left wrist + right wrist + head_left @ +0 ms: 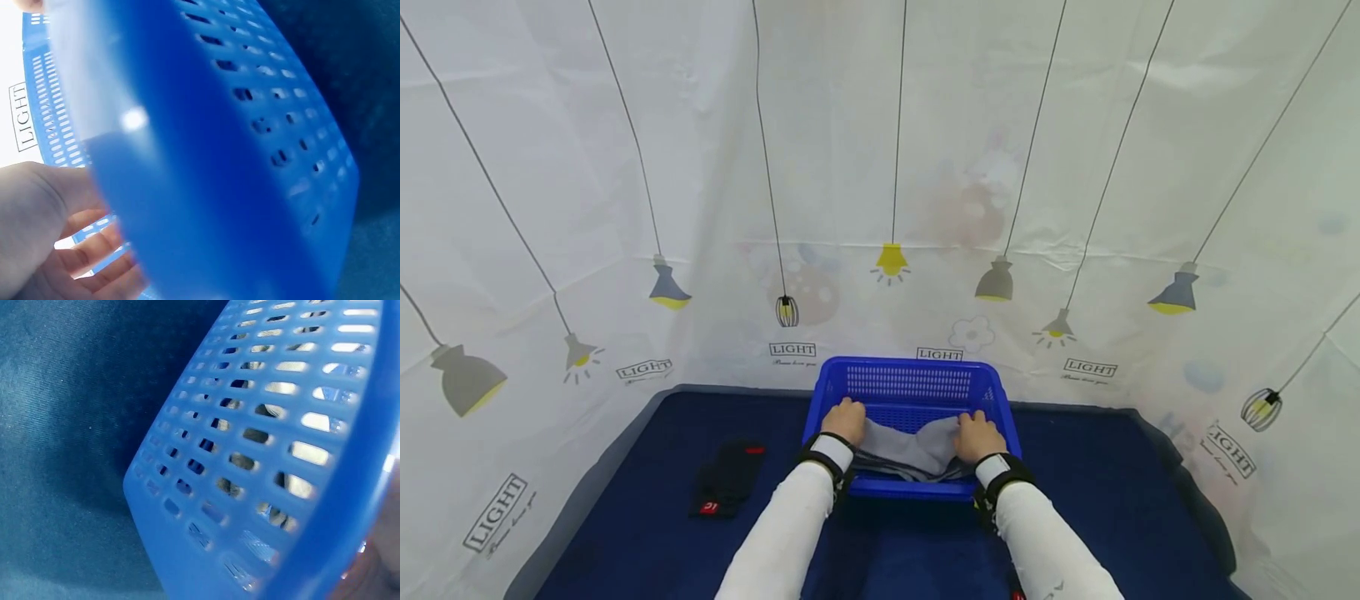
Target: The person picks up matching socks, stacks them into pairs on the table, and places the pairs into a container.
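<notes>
A piece of grey cloth (917, 446) lies spread between both hands inside a blue plastic basket (906, 486), over darker cloth at the near side. My left hand (846, 421) grips its left end, reaching in over the basket's left side. At the right end, my right hand (978, 437) pinches the cloth near its upper corner. In the left wrist view the fingers (106, 256) curl behind the basket wall, partly hidden by the rim. The right wrist view is mostly filled by the slotted basket wall (250, 431), which hides most of that hand.
Black folded fabric items (727, 479) with red labels lie on the dark blue tablecloth (1097, 500), left of the basket. A small red label (1017, 595) shows by the right forearm at the bottom edge. A white curtain (850, 167) printed with lamps hangs behind the table.
</notes>
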`<state>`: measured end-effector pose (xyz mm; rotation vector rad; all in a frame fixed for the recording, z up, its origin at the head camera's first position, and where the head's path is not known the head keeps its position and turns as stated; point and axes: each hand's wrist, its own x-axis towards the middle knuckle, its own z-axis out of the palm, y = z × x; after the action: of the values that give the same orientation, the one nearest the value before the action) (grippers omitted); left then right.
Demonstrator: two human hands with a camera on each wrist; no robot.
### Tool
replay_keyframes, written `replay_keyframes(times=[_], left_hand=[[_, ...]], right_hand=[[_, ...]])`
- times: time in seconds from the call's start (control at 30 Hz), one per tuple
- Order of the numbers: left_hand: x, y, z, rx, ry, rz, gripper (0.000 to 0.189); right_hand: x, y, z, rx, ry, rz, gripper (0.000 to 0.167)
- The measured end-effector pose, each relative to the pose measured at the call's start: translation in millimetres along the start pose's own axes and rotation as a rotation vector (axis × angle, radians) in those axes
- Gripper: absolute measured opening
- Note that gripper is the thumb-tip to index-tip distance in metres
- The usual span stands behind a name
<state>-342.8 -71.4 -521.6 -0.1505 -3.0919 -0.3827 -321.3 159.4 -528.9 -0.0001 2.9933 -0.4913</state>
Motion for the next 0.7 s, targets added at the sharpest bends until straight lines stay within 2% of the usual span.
replay_keyframes(times=[0.2,0.27,0.37,0.53,0.7], left_hand=[[3.6,4.0,-1.8,0.035,-0.032,0.042,0.018],[3.8,5.7,-3.2,0.02,-0.067,0.062,0.017],[2.6,7.3,-5.7,-0.01,-0.154,0.104,0.016],[-1.8,6.8,-6.1,-0.021,-0.294,0.162,0.019],[-6.4,5.2,-7.1,-0.03,-0.374,0.137,0.021]], right_hand=[[-1.4,-4.1,-7.0,-0.046,0.032,-0.067,0.028],[-2.4,-5.9,-9.0,-0.046,0.034,-0.105,0.025],[-2.2,-7.3,-9.0,-0.035,0.028,-0.182,0.022],[-1.0,-6.4,-3.4,-0.01,-0.047,-0.269,0.021],[-4.8,-7.5,-6.7,-0.03,-0.138,-0.288,0.021]])
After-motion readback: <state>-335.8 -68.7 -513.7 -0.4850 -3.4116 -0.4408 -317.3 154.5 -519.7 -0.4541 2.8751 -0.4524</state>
